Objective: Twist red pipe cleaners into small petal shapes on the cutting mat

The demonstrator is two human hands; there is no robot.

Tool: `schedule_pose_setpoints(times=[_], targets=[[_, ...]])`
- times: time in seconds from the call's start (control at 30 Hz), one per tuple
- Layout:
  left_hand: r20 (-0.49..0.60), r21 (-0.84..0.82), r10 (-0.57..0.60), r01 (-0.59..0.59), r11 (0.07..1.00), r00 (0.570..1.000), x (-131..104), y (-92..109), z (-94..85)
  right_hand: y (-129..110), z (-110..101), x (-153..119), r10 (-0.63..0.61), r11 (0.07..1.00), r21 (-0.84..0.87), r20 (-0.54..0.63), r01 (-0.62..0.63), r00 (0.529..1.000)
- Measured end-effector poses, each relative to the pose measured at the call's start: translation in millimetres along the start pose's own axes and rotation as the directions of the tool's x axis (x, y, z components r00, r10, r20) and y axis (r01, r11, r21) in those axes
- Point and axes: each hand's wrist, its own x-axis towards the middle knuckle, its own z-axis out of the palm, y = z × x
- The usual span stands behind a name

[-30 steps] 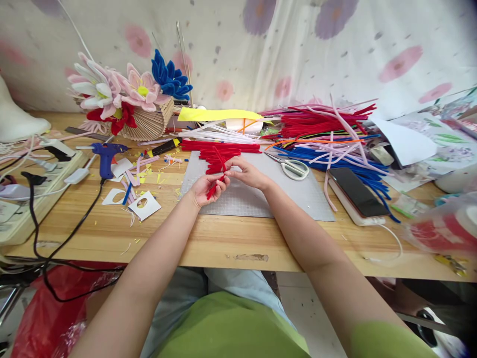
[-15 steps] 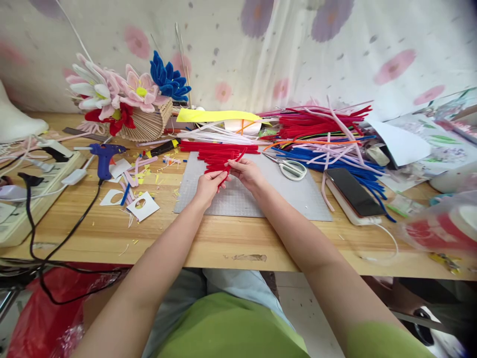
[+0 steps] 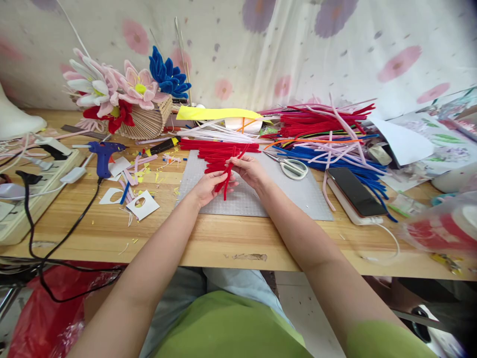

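Strips, red and fuzzy [image 3: 225, 193], sit between both hands, over the left half of the grey cutting mat [image 3: 294, 201]. Left hand [image 3: 210, 188]: closed in a narrow grip on the strips, thumb on the near side, some fingertips showing beyond them to the right. Right hand [image 3: 249, 170]: narrow pinch, thumb and finger on the same strips, slightly above and right of the left hand's grip. Fingertips of the two hands are close together; can't tell if they touch.

Lower ends of the strips hang below the grip, toward the near edge of the mat. One upper end angles up and right past the right fingertips, another points nearly straight up. Exact count in the grip: can't tell, they overlap with the red behind.

Just beyond the hands: red strip stack [image 3: 219, 146], laid crosswise, partly on the mat, lower part hidden by the left hand. Scissors [image 3: 294, 169] lie on the mat to the right of the right hand, apart from it, blades pointing up-left. Blue strips [image 3: 320, 155] and phone [image 3: 357, 193] farther right. Left side: blue glue gun [image 3: 103, 155], and white card with a hole [image 3: 149, 209], well clear of the left hand.
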Motion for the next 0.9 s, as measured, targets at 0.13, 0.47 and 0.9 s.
schedule_pose_setpoints(times=[0.13, 0.47, 0.9], targets=[[0.081, -0.043, -0.074, 0.078, 0.996, 0.994, 2.5, 5.0, -0.8, -1.9, -0.1, -2.9, 0.016, 0.997, -0.070, 0.051, -0.012, 0.999], [-0.043, -0.080, 0.009, -0.012, 0.997, 0.999, 4.4, -0.2, 5.3, 12.2, -0.3, 4.6, -0.019, 0.996, -0.085, -0.085, 0.011, 0.996], [0.100, -0.334, -0.281, 0.299, 0.894, 0.954, 0.5, 10.5, -3.4, 2.2, -4.8, -1.2, -0.098, 0.832, -0.488, 0.339, 0.264, 0.936]])
